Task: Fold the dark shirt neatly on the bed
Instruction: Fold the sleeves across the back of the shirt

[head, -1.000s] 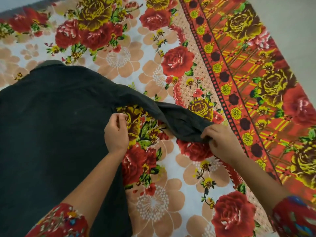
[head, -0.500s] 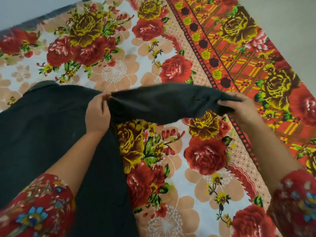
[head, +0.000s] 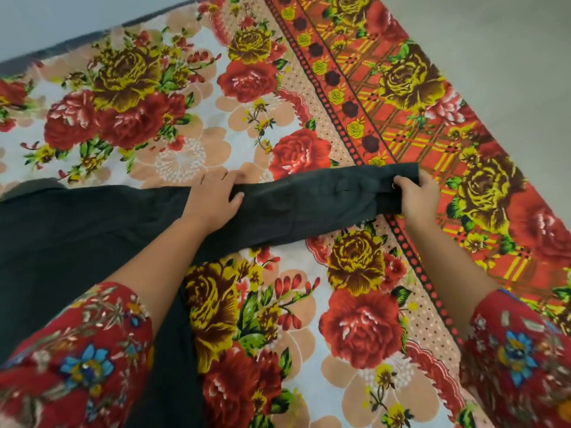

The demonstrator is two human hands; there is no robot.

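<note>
Shirt: dark shirt (head: 77,242) spread flat, well left of red border (head: 411,140).
Sleeve: sleeve (head: 309,202) stretched out, cuff reaching the border.
Right hand: right hand (head: 417,200) at the border, fingers curled round the cuff.
Left hand: left hand (head: 210,200) left of the border, fingers fairly straight, pressed on shoulder end.
Tip: sleeve should be kept taut and laid straight over the body.

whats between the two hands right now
The dark shirt's sleeve, stretched straight over the bedsheet, from left hand to right hand; head view.
</note>
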